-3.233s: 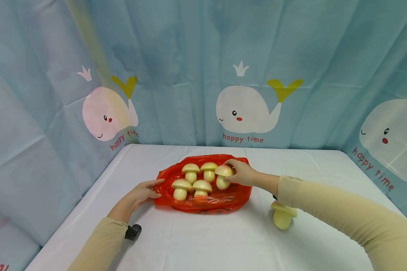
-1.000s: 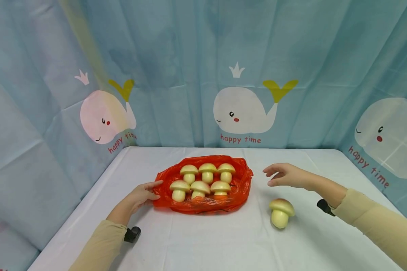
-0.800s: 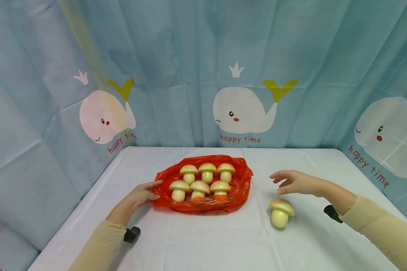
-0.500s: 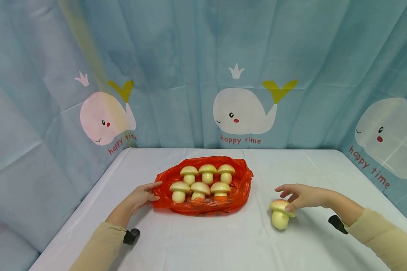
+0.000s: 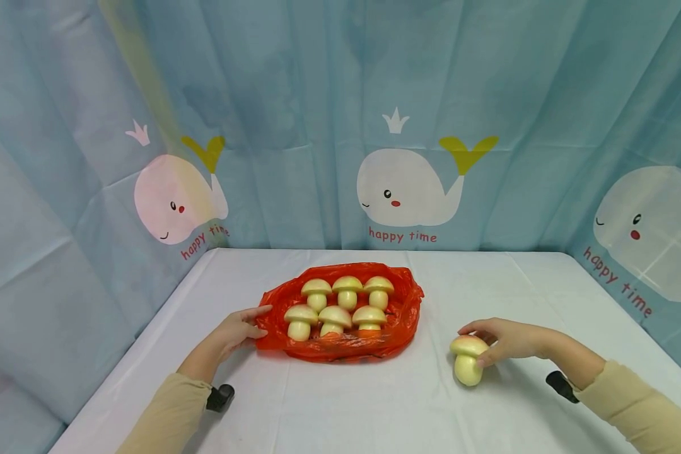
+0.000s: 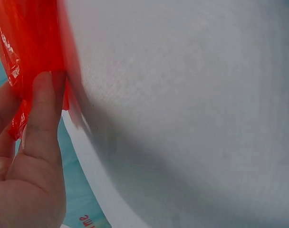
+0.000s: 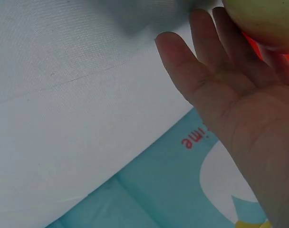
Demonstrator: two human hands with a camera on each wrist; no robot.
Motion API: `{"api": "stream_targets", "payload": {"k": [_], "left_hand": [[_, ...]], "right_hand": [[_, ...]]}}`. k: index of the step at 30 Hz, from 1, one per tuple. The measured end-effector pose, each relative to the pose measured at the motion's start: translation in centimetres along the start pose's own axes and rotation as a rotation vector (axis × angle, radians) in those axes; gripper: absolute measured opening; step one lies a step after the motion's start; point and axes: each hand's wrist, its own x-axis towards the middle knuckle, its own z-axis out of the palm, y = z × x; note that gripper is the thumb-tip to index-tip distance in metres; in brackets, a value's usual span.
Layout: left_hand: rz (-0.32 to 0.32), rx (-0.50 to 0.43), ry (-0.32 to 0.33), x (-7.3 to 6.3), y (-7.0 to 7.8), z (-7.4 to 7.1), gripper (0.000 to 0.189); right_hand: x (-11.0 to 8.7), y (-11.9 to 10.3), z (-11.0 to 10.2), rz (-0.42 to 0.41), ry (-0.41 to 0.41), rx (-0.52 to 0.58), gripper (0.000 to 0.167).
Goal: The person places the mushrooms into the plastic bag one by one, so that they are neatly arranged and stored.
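Observation:
A red plastic bag (image 5: 400, 343) lies spread on the white table, with two rows of pale yellow-green toy mushrooms (image 5: 347, 296) inside it. Its left edge is pinched by my left hand (image 5: 229, 334); the left wrist view shows the thumb (image 6: 42, 114) on the near side of the red film and fingers behind. Over on the right, a single toy mushroom (image 5: 467, 371) stands on the table, cap up. My right hand (image 5: 513, 342) grips it, thumb at the stem and index finger around the back of the cap. The right wrist view catches only part of the cap (image 7: 265, 21).
A white cloth covers the table (image 5: 346, 410). Behind it and along both sides hangs a blue curtain (image 5: 295, 189) printed with whales. A black wrist camera (image 5: 221, 397) sits at the left cuff, another black one (image 5: 562, 386) at the right.
My right hand has let go of a mushroom in the bag's right part, moved right and down, and taken hold of the lone mushroom. The left hand stays at the bag's edge.

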Motion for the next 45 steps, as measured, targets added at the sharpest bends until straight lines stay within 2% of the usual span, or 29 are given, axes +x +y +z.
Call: {"api": "stream_targets", "payload": {"k": [5, 11, 20, 28, 35, 40, 45], "left_hand": [[-0.009, 0.001, 0.007, 0.1, 0.0, 0.0, 0.061], [-0.015, 0.009, 0.014, 0.2, 0.0, 0.0, 0.061], [-0.026, 0.016, 0.024, 0.3, 0.2, 0.0, 0.059], [-0.034, 0.018, 0.030, 0.3, 0.4, 0.0, 0.059], [-0.032, 0.035, 0.029, 0.2, 0.6, 0.0, 0.059], [-0.039, 0.035, 0.041, 0.2, 0.6, 0.0, 0.058], [-0.033, 0.037, 0.047, 0.2, 0.5, 0.0, 0.058]], "right_hand": [[0.2, 0.0, 0.1, -0.039, 0.004, 0.004, 0.058], [0.7, -0.7, -0.4, -0.013, 0.022, 0.025, 0.058], [2.0, -3.4, -2.3, -0.054, 0.142, 0.164, 0.060], [5.0, -6.0, -3.1, -0.106, 0.266, 0.201, 0.061], [8.9, -7.0, -2.5, -0.108, 0.349, 0.076, 0.062], [11.3, -6.8, -1.8, -0.134, 0.330, -0.033, 0.061], [12.1, -6.1, -1.1, -0.105, 0.283, -0.107, 0.063]]}}
